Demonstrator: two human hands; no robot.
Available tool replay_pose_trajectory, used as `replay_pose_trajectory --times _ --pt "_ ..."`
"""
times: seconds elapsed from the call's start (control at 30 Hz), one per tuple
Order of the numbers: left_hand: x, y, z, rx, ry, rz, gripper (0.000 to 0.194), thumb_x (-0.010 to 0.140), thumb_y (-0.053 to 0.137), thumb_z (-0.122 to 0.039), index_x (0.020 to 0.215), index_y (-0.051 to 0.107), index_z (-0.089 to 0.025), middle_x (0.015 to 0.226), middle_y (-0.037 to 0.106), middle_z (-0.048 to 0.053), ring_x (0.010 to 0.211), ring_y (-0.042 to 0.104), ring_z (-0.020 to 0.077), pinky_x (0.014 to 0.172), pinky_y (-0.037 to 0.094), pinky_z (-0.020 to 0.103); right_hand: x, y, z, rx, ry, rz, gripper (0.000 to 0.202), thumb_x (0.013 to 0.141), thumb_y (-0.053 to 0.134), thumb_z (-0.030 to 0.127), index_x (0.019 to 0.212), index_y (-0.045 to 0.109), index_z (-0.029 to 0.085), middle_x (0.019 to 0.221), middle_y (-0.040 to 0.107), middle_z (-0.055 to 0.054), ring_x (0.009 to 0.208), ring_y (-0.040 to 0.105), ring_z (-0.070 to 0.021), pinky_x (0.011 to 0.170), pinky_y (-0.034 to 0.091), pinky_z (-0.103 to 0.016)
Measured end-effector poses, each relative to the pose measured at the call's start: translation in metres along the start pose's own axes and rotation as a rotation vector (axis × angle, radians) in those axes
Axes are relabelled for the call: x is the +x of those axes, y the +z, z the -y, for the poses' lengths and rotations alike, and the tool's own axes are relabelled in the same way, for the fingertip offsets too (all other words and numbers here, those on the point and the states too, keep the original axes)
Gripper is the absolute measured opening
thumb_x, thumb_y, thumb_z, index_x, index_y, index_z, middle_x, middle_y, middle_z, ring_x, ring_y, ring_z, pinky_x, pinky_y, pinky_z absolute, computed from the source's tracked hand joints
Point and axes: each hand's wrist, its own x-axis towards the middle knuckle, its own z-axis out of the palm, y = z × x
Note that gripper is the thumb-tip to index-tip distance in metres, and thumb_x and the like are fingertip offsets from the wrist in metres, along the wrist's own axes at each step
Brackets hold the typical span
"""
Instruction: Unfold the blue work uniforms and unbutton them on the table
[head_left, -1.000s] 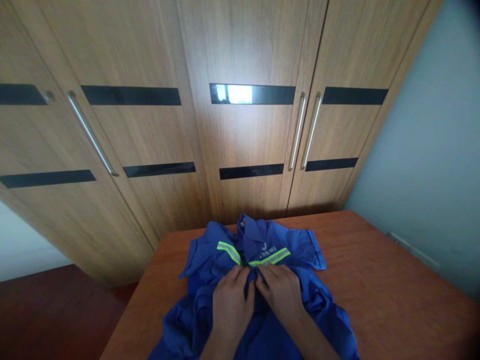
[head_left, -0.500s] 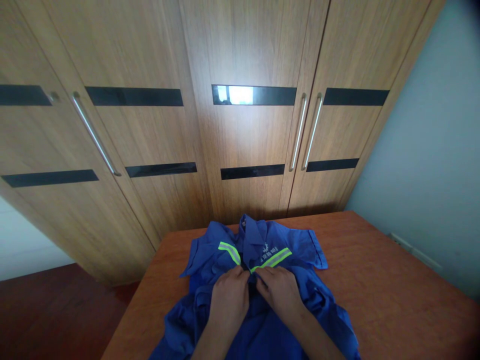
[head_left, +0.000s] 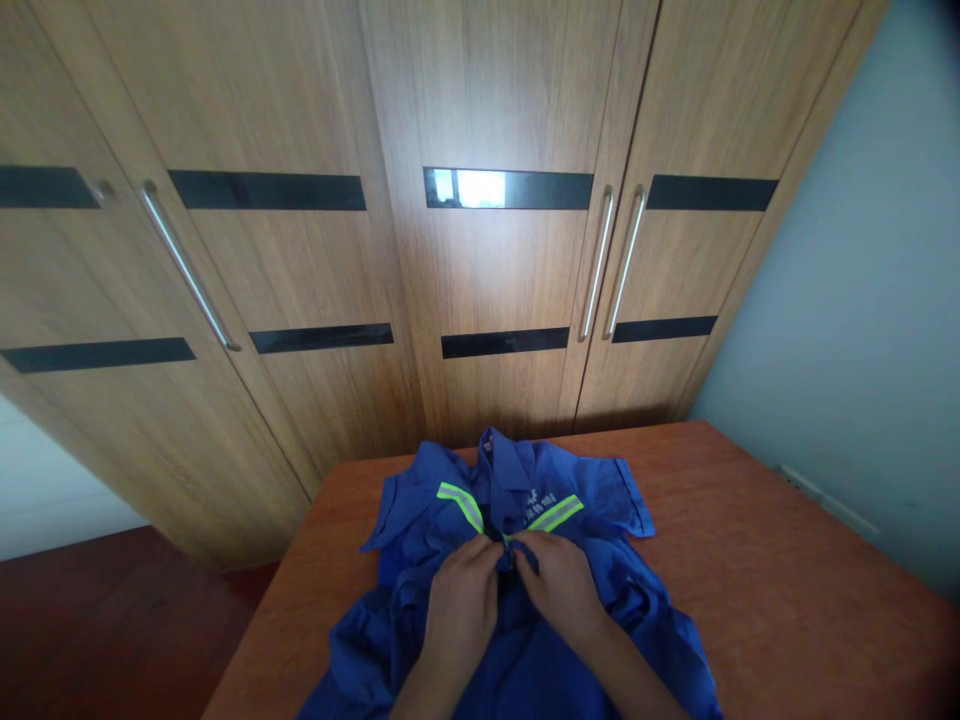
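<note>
A blue short-sleeved work garment (head_left: pixel 442 470) with yellow-green reflective strips lies face up, its collar toward the wardrobe. White lettering marks its chest on the right. My left hand (head_left: pixel 463 590) pinches one side of the front opening just below the strips. Close beside it, my right hand (head_left: pixel 559 585) has its fingers closed on the other front edge. A bit of fabric and a small dark piece of the fastening show between the fingertips; its kind cannot be made out. The lower part of the garment is bunched under my forearms.
The garment rests on a reddish-brown wooden table (head_left: pixel 780 580). Right behind the table stands a wooden wardrobe (head_left: pixel 502 270) with black strips and metal handles. A pale wall (head_left: pixel 847 330) rises at the right, and dark red floor (head_left: pixel 112 630) shows at the lower left.
My hands have shifted slightly, with the fingertips lifting the front edges a little and the fastening between them more exposed. The rest of the garment lies as before.
</note>
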Motion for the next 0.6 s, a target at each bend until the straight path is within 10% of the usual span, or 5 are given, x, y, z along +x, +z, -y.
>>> replay_pose_trajectory --times 0.2,0.43,0.6 --pt "-0.005 -0.017 0.016 -0.267 -0.023 -0.152 0.038 0.081 0.043 -0.012 0.106 0.068 -0.024 0.108 0.069 0.005 0.102 0.064 0.0187 0.093 0.049 0.033 0.013 -0.023 -0.027 0.131 0.138 -0.207 0.027 0.090 0.044 0.029 0.096 0.069 0.021 0.088 0.074 -0.005 0.080 0.069 -0.0203 0.073 0.051 -0.028" --pt "-0.021 -0.098 0.083 -0.415 -0.596 -0.766 0.044 0.081 0.052 -0.048 0.111 0.064 -0.019 0.107 0.070 0.006 0.103 0.063 0.0265 0.094 0.048 0.042 0.010 -0.099 -0.111 0.434 0.443 -0.524 0.045 0.085 0.051 0.050 0.111 0.063 0.016 0.107 0.070 -0.009 0.098 0.064 -0.0250 0.088 0.049 -0.036" --pt "-0.056 -0.089 0.110 -0.110 -0.487 -0.374 0.047 0.076 0.054 -0.054 0.107 0.063 -0.021 0.111 0.067 0.007 0.107 0.061 0.0297 0.097 0.046 0.046 -0.037 -0.085 -0.115 0.239 0.320 -0.189 0.076 0.077 0.062 0.048 0.142 0.035 0.020 0.140 0.048 -0.012 0.128 0.046 -0.0249 0.104 0.039 -0.039"
